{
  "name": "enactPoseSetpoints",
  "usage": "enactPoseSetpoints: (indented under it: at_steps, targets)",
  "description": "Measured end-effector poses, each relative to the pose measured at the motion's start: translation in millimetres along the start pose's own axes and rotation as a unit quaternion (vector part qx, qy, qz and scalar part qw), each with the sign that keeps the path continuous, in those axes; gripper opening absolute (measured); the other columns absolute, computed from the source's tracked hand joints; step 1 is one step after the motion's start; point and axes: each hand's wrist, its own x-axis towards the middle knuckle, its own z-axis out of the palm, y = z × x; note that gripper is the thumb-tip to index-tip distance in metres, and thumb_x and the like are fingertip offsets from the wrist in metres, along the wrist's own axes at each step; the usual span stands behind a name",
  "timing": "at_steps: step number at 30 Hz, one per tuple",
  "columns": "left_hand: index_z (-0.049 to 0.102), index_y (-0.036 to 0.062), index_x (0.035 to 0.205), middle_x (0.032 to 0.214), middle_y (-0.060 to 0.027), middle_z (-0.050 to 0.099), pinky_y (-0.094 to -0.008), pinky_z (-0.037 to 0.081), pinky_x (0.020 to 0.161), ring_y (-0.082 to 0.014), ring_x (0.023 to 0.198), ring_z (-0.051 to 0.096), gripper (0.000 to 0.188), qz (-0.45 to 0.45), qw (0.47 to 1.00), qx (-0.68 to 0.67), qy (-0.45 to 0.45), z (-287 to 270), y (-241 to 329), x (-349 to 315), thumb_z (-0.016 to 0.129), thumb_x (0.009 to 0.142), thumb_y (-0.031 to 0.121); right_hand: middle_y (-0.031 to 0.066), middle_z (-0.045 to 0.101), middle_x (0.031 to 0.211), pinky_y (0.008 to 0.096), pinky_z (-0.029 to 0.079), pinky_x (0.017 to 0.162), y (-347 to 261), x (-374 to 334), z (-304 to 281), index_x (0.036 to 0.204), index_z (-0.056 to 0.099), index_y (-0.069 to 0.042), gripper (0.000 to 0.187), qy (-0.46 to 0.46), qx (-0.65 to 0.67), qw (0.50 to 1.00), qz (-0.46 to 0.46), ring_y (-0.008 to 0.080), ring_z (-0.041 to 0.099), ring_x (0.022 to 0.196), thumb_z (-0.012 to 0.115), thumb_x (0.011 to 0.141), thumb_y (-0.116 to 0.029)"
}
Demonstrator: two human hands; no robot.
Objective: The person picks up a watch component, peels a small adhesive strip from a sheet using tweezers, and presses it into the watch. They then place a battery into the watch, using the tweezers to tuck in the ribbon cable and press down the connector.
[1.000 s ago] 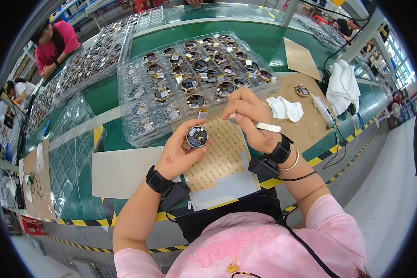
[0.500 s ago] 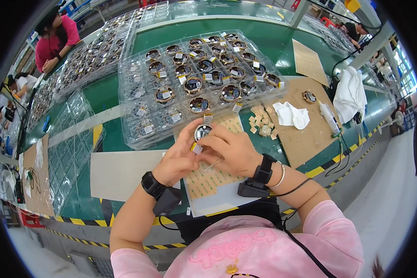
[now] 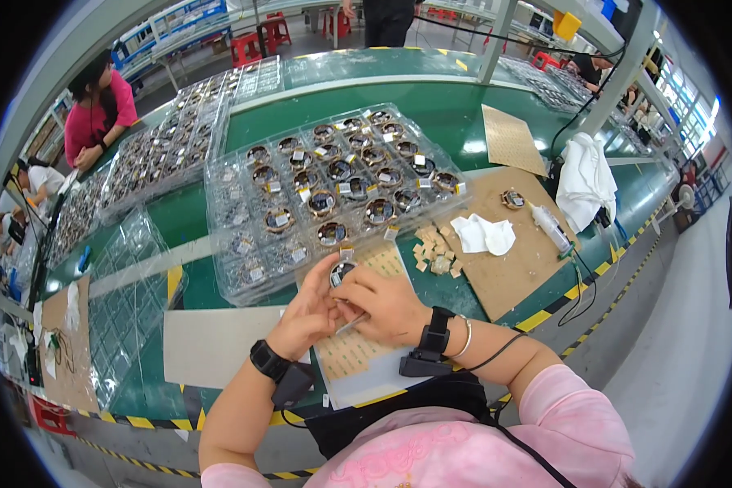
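My left hand point(image 3: 301, 315) is closed around the edge of a round watch module point(image 3: 342, 274), dark with a pale metal rim and a small label tab. My right hand point(image 3: 389, 311) is closed too, its fingertips pressed against the module's near side. A thin pale tool point(image 3: 350, 324), perhaps tweezers, sticks out below the right fingers; its tip is hidden between the hands. Beneath them lies a tan sheet of printed adhesive pieces point(image 3: 351, 358) on white paper. Just beyond my hands is a clear compartment tray point(image 3: 220, 264) with many similar round modules.
Right of the tray are small tan squares point(image 3: 436, 248) and a brown board point(image 3: 496, 285) bearing a white cloth point(image 3: 481, 235), a loose module point(image 3: 512, 199) and a white glue bottle point(image 3: 551, 231). A beige board point(image 3: 220, 346) lies left. A co-worker in pink point(image 3: 98, 114) leans on the bench.
The view has tilted up, showing more of the far room. My hands stay together at the module; the right fingers now cover more of it, and the yellow-white tab below it is hidden.
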Motion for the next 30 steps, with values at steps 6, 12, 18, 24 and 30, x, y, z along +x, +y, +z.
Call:
enactPoseSetpoints:
  at_steps: [6, 12, 18, 24, 30]
  targets:
    - [0.018, 0.0073, 0.148, 0.145, -0.0082, 0.029, -0.0308, 0.044, 0.091, -0.0185, 0.112, 0.052, 0.089, 0.043, 0.998, 0.051, 0.000, -11.2, -9.3, 2.5, 0.050, 0.066, -0.006, 0.0073, 0.058, 0.086, 0.0272, 0.046, 0.054, 2.9, 1.0, 4.8, 0.097, 0.063, -0.008, 0.023, 0.051, 0.099, 0.993, 0.040, 0.0189, 0.060, 0.064, 0.067, 0.075, -0.001]
    - [0.026, 0.0042, 0.143, 0.130, -0.0086, 0.046, -0.0244, 0.047, 0.076, -0.0133, 0.098, 0.059, 0.061, 0.039, 0.989, 0.133, 0.054, -4.2, -3.3, 1.8, 0.048, 0.087, -0.004, 0.0029, 0.060, 0.083, 0.0200, 0.043, 0.056, 5.1, 5.6, -12.8, 0.101, 0.062, -0.002, 0.018, -0.012, 0.200, 0.951, 0.234, 0.0051, 0.055, 0.065, 0.065, 0.083, -0.002]
    - [0.036, 0.0039, 0.135, 0.117, -0.0077, 0.058, -0.0220, 0.048, 0.066, -0.0125, 0.089, 0.064, 0.045, 0.016, 0.987, 0.142, 0.068, -11.3, -8.6, 2.0, 0.048, 0.091, -0.003, -0.0009, 0.060, 0.084, 0.0167, 0.039, 0.056, 10.8, 2.0, -8.6, 0.102, 0.060, 0.001, 0.015, 0.002, 0.330, 0.891, 0.310, 0.0002, 0.049, 0.065, 0.063, 0.087, -0.002]
    - [0.044, 0.0010, 0.124, 0.107, -0.0064, 0.062, -0.0199, 0.047, 0.057, -0.0121, 0.078, 0.066, 0.029, -0.009, 0.981, 0.165, 0.105, -6.2, -10.7, 2.5, 0.047, 0.095, 0.002, 0.0001, 0.060, 0.087, 0.0160, 0.037, 0.055, 14.6, -0.1, -8.6, 0.101, 0.061, 0.000, 0.017, 0.003, 0.273, 0.922, 0.275, 0.0006, 0.049, 0.066, 0.065, 0.085, -0.001]
    - [0.045, -0.0005, 0.120, 0.106, -0.0067, 0.062, -0.0201, 0.049, 0.054, -0.0118, 0.072, 0.066, 0.025, -0.048, 0.974, 0.190, 0.114, -3.2, -3.3, 0.2, 0.046, 0.096, 0.003, 0.0003, 0.058, 0.087, 0.0159, 0.035, 0.052, 12.2, 1.6, -10.0, 0.098, 0.063, -0.002, 0.016, -0.001, 0.190, 0.960, 0.207, 0.0010, 0.049, 0.065, 0.068, 0.083, -0.002]
